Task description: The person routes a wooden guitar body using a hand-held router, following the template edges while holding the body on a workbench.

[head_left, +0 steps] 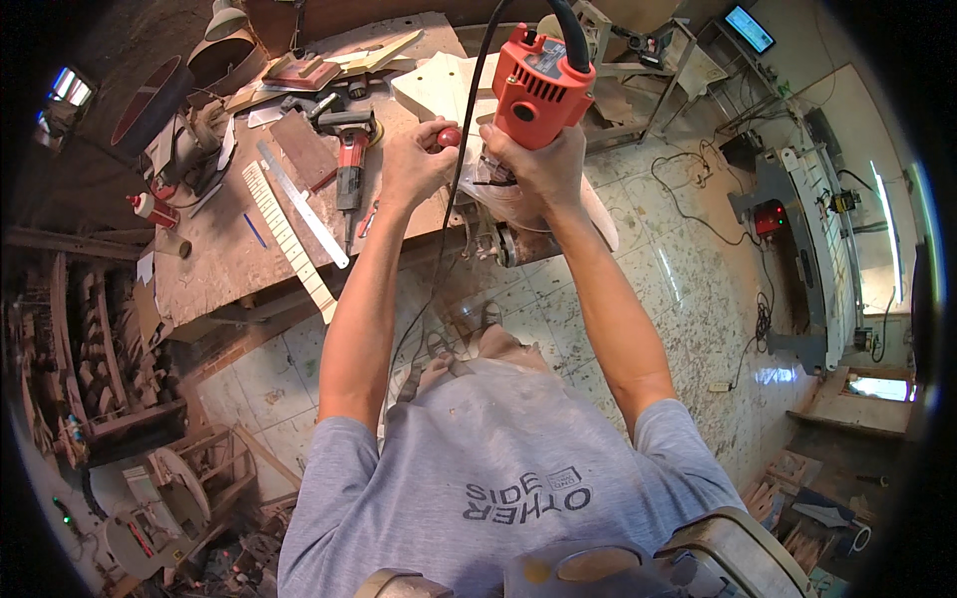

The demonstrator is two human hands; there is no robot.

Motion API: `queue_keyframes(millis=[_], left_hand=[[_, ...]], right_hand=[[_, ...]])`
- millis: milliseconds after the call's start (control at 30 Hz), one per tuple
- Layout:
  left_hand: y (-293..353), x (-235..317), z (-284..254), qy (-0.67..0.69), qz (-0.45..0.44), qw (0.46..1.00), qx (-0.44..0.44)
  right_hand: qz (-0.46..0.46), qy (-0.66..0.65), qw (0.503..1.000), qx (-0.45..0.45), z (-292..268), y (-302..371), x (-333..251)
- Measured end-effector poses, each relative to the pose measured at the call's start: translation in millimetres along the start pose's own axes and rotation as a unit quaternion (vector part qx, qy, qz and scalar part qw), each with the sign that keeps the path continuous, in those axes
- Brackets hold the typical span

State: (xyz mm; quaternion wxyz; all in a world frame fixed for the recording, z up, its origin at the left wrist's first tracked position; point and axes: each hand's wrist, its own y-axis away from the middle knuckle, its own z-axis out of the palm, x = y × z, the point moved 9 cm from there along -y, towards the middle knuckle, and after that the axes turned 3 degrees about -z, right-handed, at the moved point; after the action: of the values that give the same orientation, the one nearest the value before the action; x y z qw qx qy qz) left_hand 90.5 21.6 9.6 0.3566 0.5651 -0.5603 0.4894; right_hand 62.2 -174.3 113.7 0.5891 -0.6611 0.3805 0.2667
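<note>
Gripping router point(540, 92) with right hand point(546, 171), red knob point(450, 137) with left hand point(414, 164); possibly risking a snag through letting cord point(459, 169) hang between both hands.

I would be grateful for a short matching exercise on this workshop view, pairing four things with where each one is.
Things:
1. Power tool
2. Pale wooden strip with crosswise lines
3. Lit screen
4. Left hand

Places:
A. Beyond the workbench, toward the upper right of the picture
B. At the red round knob
C. On the workbench, beside the long metal ruler
D. In the grip of the right hand

Right pairs: 1-D, 2-C, 3-A, 4-B.
</note>
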Motion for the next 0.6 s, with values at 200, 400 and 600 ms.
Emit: queue_keyframes(millis=[200,400,600], left_hand=[[2,12,2,-0.02,0.016,1.0,0.004],[-2,3,1,-0.006,0.022,1.0,0.007],[-8,-14,1,0.054,0.017,0.998,0.025]], right_hand=[[0.009,0.009,1.0,0.004,-4,-1,-1],[0.007,-0.004,1.0,0.002,-1,-5,5],[-0.002,0.019,1.0,-0.011,2,-13,13]])
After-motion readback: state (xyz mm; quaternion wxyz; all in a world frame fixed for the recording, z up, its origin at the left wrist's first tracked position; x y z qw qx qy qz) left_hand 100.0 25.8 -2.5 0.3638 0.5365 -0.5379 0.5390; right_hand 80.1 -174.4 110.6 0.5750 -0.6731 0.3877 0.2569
